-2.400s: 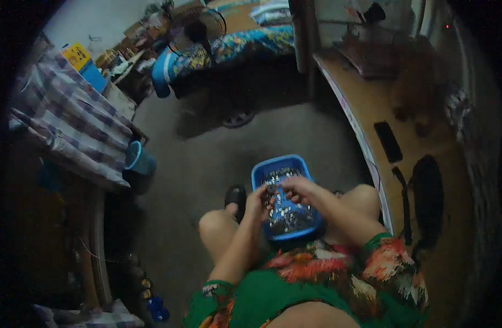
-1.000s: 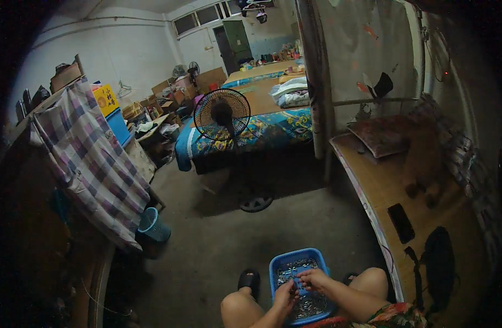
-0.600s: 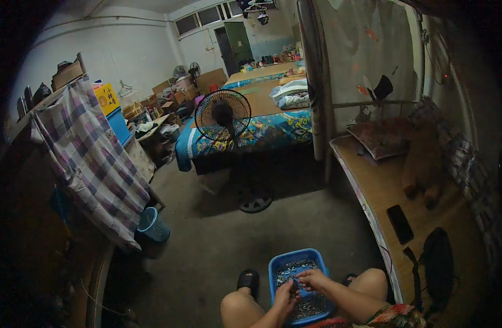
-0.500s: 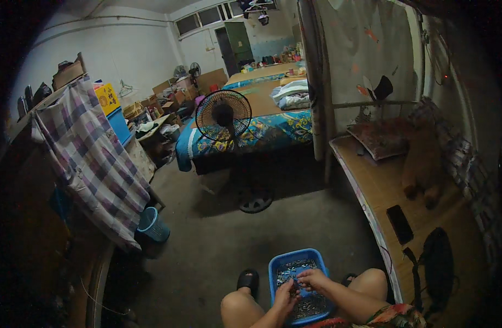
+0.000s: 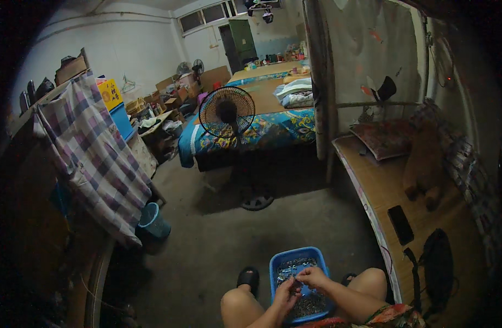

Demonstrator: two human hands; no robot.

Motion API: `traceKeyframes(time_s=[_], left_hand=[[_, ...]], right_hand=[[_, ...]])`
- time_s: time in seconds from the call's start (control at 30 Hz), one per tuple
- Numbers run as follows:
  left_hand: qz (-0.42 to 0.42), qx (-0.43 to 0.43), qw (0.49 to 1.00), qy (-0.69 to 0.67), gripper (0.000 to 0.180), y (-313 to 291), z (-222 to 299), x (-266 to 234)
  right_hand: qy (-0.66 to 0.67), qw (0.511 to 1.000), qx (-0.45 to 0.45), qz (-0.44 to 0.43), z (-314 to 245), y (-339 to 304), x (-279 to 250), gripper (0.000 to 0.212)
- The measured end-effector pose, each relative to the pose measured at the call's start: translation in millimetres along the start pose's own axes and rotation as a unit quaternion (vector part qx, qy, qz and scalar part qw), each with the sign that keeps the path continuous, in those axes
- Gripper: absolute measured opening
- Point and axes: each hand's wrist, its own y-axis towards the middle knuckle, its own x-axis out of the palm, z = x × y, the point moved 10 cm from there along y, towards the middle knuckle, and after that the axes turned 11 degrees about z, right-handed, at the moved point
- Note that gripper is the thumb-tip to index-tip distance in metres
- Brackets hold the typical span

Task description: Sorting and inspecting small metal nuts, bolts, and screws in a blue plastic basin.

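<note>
Wearer's clothing and build. Right sleeve [image 5: 395, 315]: red and green, mottled with pale patches. Left hand [image 5: 286, 294], right hand [image 5: 313, 277], forearms [image 5: 353, 298] and knees [image 5: 241, 307]: bare. Footwear: 2 dark slippers [image 5: 248, 279], the left black with a broad band, the right mostly hidden.

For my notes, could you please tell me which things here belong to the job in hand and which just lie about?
In hand: left hand; right hand; blue basin; small pieces in it.
Just around: phone; fan; bin; pillow.

the tub [image 5: 273, 273] is blue, its small pieces [image 5: 310, 306] silvery, the cloth [image 5: 95, 147] checked purple and white.
</note>
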Motion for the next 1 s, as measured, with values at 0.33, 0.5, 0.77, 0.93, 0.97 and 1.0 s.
traceKeyframes(time_s=[0.33, 0.5, 0.77, 0.93, 0.97, 1.0], left_hand=[[0.025, 0.013, 0.999, 0.015, 0.025, -3.4, -1.8, -10.4], [0.02, 0.034, 0.999, 0.02, 0.023, 3.0, 21.1, 5.1], [-0.033, -0.05, 0.995, -0.076, 0.032, -2.3, 12.5, 19.6], [-0.02, -0.055, 0.995, -0.085, 0.034, -8.4, 6.3, 17.3], [-0.017, -0.047, 0.995, -0.081, 0.034, -8.0, 7.2, 15.4], [-0.015, -0.039, 0.996, -0.077, 0.034, -7.1, 8.1, 13.3]], right_hand=[[-0.078, 0.988, -0.131, 0.019, -6.3, -3.6, -2.1, 0.021], [-0.067, 0.987, -0.144, 0.018, -36.7, 0.6, -5.2, 0.022], [0.071, 0.995, 0.06, -0.039, -20.2, -15.6, -3.1, 0.023], [0.144, 0.984, 0.093, -0.04, -9.8, -16.0, -10.1, 0.021], [0.18, 0.979, 0.09, -0.026, -11.6, -17.0, -10.7, 0.021], [0.215, 0.973, 0.086, -0.011, -13.7, -17.6, -12.4, 0.02]])
